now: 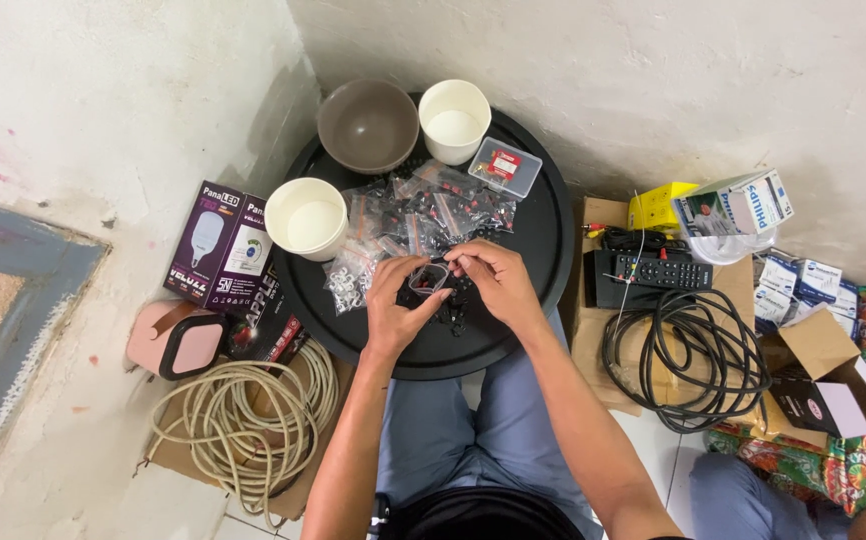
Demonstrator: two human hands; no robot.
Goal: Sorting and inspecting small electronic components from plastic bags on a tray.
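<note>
Head view shows me my left hand (393, 300) pinched closed around a small clear bag (428, 278) over the near middle of the black tray (543, 250), while my right hand (498, 280) has its fingertips closed at the bag's mouth; whether they grip a part I cannot tell. Small dark parts (453, 318) lie loose just near the bag, so I judge a tilt could spill more. The pile of filled bags (423, 215) just beyond could be nudged toward the white cup (308, 217) at left.
</note>
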